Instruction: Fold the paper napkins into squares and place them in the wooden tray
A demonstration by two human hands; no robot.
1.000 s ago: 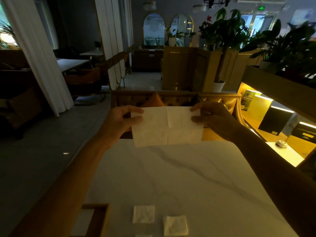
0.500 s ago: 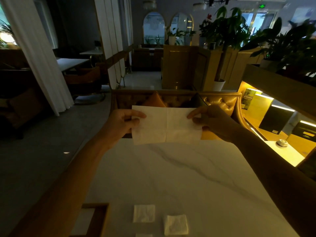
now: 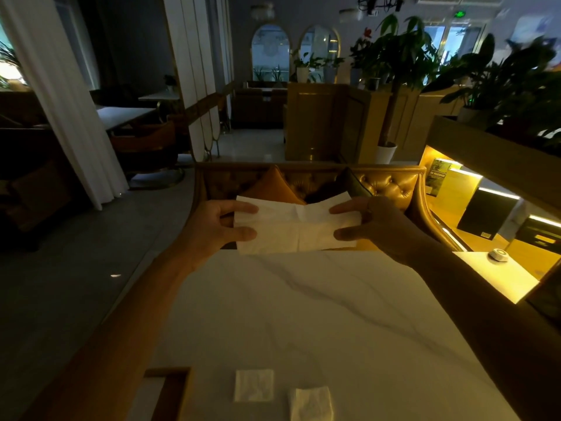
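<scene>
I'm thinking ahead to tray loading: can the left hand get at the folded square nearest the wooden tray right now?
Probably not yet: the left hand pinches the held napkin together with the right hand. Once freed, likely yes; only bare table lies before that folded square.

The napkin (image 3: 297, 229) is held between left hand (image 3: 212, 229) and right hand (image 3: 379, 230) over the table (image 3: 303, 314) at its far edge, two folded squares (image 3: 254, 385) laid up front, tray (image 3: 167, 372) just left.

No text can be read. The green sign (image 3: 460, 14) at the upper right is blurred, and the white line on the booklet (image 3: 437, 177) at the right is too small.
</scene>
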